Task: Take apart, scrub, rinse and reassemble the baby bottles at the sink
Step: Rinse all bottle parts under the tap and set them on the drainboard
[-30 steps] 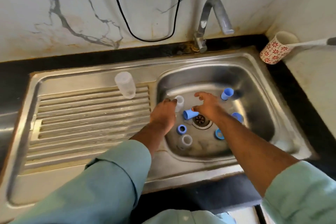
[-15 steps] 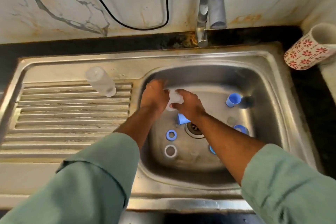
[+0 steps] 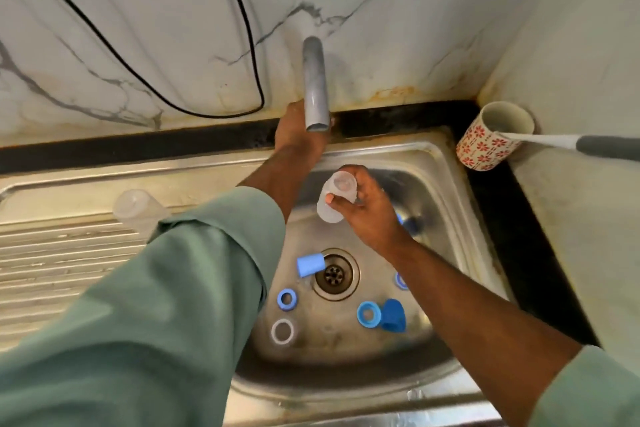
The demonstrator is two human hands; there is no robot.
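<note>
My right hand (image 3: 367, 215) grips a small clear bottle body (image 3: 334, 201) above the sink basin (image 3: 446, 218), below the tap spout (image 3: 315, 87). My left hand (image 3: 298, 135) reaches to the tap's base behind the spout; its fingers are hidden, so its hold cannot be told. On the basin floor lie a light blue cap (image 3: 310, 264) beside the drain (image 3: 334, 274), a blue ring (image 3: 286, 299), a white ring (image 3: 282, 332), another blue ring (image 3: 369, 314) and a dark blue cap (image 3: 393, 315). A second clear bottle (image 3: 136, 208) stands on the drainboard (image 3: 52, 270).
A red-flowered mug (image 3: 488, 146) with a brush handle (image 3: 571, 144) in it sits on the counter at the sink's right corner. A black cable (image 3: 249, 45) hangs on the marble wall. More blue parts (image 3: 401, 281) show partly behind my right arm.
My right hand has lifted the clear bottle body up out of the basin to under the spout. My left hand let go of it and moved up to the tap's base.
</note>
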